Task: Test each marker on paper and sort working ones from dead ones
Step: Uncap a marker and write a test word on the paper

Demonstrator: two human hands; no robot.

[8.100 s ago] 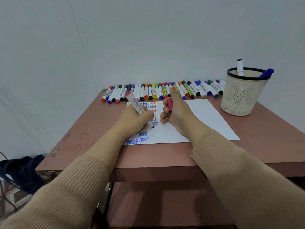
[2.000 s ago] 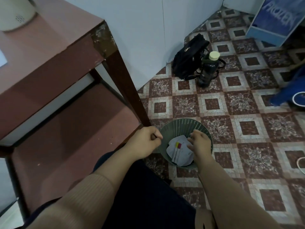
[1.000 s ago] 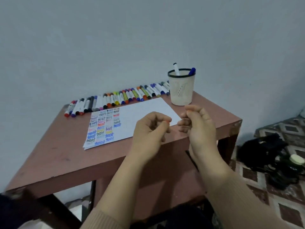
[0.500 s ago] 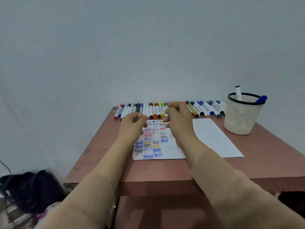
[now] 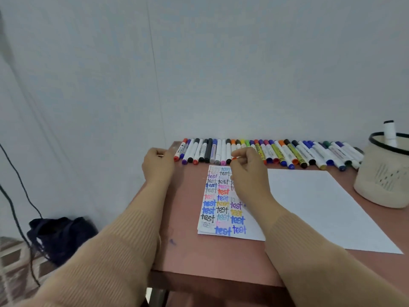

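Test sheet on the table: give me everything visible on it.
The paper sheet is white and lies flat on the reddish-brown table, just in front of the row of markers. Its left part is filled with columns of the handwritten word "test" in blue, black, red, pink, purple, yellow and teal; some are faint. The right part is blank. The right hand hovers over the upper written area, hiding some words. The cream basket stands beside its right edge.
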